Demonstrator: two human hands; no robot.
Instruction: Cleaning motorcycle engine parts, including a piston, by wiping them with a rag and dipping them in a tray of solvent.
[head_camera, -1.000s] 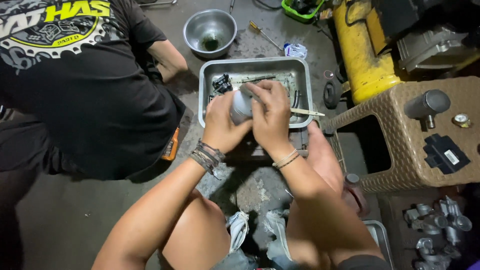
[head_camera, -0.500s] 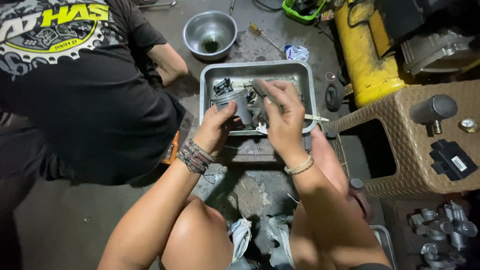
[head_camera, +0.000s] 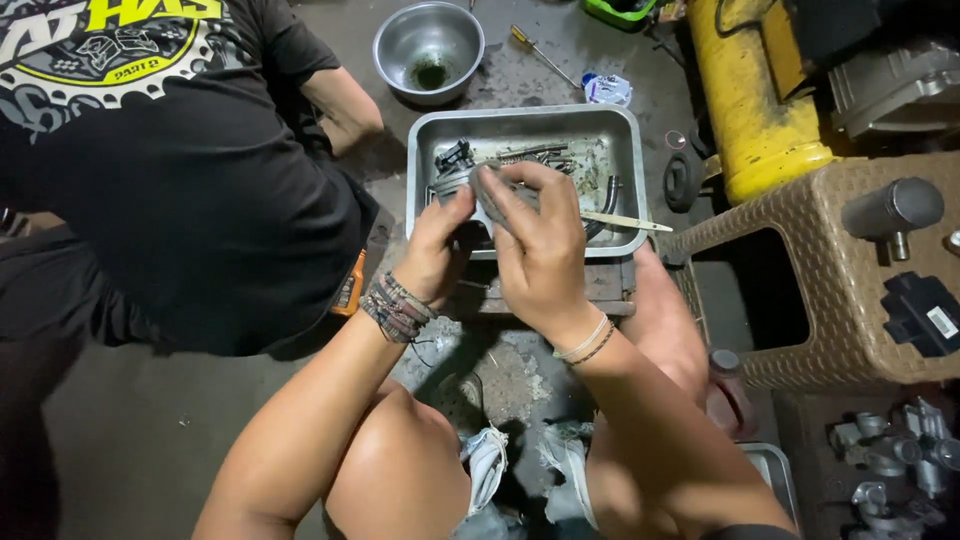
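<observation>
Two hands (head_camera: 500, 240) grip grey part (head_camera: 487, 190) | metal tray (head_camera: 622, 130): small parts (head_camera: 455, 157)

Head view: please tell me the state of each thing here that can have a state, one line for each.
Left hand: closed on the grey part, over the tray.
Right hand: fingers wrapped over the same grey part.
Grey part: held by both hands, mostly hidden.
Metal tray: holds small dark parts.
Steel bowl: upright, dark residue at the bottom.
Screwdriver: lying flat on the floor.

One tray (head_camera: 620, 135), one bowl (head_camera: 428, 45)
</observation>
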